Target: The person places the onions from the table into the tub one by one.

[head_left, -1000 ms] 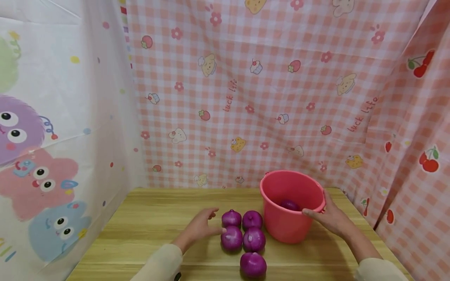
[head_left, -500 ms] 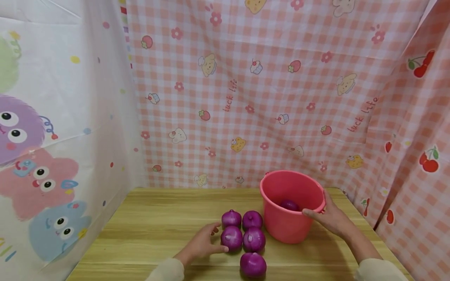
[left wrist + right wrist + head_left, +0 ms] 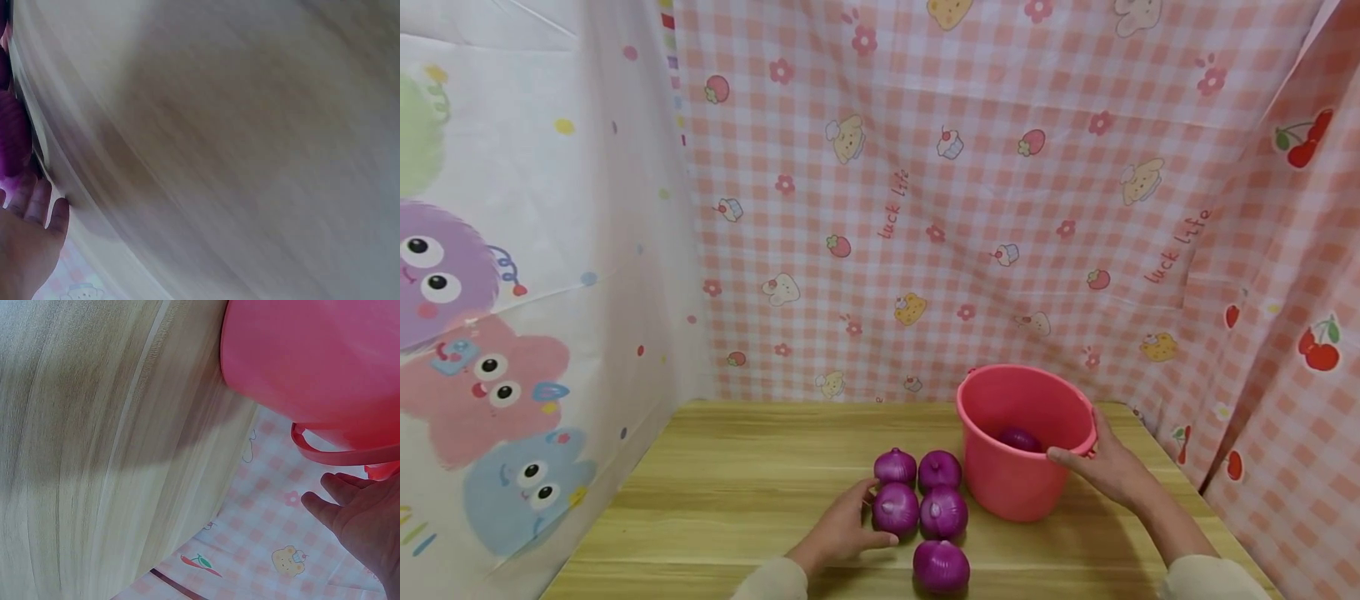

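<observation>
My left hand (image 3: 844, 523) lies on the left side of a red onion (image 3: 895, 508), thumb in front of it and fingers spread along its far side; in the left wrist view the fingers (image 3: 39, 203) look fairly straight beside the purple skin. Close around stand more red onions: one behind (image 3: 894, 466), two to the right and one nearer the front (image 3: 942, 566). A pink bucket (image 3: 1018, 483) stands right of them with an onion (image 3: 1019, 438) inside. My right hand (image 3: 1108, 467) grips the bucket's right rim, thumb over the edge, fingers outside near the handle (image 3: 344, 456).
The wooden table (image 3: 722, 467) reaches back to a pink checked cloth (image 3: 820, 333). A white cartoon-print cloth (image 3: 625, 208) hangs on the left, and another checked cloth with cherries (image 3: 1300, 400) on the right.
The left hand has moved right and toward the front, from beside the onions to around the near left one. The right hand stays on the bucket; the onions have not moved.
</observation>
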Available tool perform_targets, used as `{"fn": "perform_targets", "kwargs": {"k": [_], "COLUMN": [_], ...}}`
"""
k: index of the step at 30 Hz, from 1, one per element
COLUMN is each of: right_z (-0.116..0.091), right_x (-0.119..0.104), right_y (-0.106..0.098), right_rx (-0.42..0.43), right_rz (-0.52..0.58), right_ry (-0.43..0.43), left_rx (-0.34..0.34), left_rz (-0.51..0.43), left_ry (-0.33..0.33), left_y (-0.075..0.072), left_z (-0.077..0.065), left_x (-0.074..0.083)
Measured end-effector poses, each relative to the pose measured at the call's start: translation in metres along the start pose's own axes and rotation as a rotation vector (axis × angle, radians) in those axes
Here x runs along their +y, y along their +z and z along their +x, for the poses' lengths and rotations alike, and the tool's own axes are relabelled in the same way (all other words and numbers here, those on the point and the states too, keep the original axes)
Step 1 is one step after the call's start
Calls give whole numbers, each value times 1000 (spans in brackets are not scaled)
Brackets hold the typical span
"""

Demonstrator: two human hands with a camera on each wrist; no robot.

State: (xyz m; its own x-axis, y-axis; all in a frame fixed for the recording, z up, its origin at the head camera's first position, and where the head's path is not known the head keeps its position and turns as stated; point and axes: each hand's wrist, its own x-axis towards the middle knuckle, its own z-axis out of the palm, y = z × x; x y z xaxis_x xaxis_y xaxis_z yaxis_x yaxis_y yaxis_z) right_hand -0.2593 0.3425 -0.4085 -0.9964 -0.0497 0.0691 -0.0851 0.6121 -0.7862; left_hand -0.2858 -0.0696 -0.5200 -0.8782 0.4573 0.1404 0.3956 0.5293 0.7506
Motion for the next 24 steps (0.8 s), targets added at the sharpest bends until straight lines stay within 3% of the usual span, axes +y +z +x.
{"fn": "perform_targets", "kwargs": {"k": [8,24], "right_z": [0,-2], "right_x": [0,-3], "right_y": [0,0], "right_rx": [4,12], "right_rz": [12,4], "right_ry": [-13,-18], "left_rx": [36,36], "left_rz": [87,88], "left_ry": [-29,-40], "left_y": [10,10], "left_z": [3,5], "left_x": [4,8]}}
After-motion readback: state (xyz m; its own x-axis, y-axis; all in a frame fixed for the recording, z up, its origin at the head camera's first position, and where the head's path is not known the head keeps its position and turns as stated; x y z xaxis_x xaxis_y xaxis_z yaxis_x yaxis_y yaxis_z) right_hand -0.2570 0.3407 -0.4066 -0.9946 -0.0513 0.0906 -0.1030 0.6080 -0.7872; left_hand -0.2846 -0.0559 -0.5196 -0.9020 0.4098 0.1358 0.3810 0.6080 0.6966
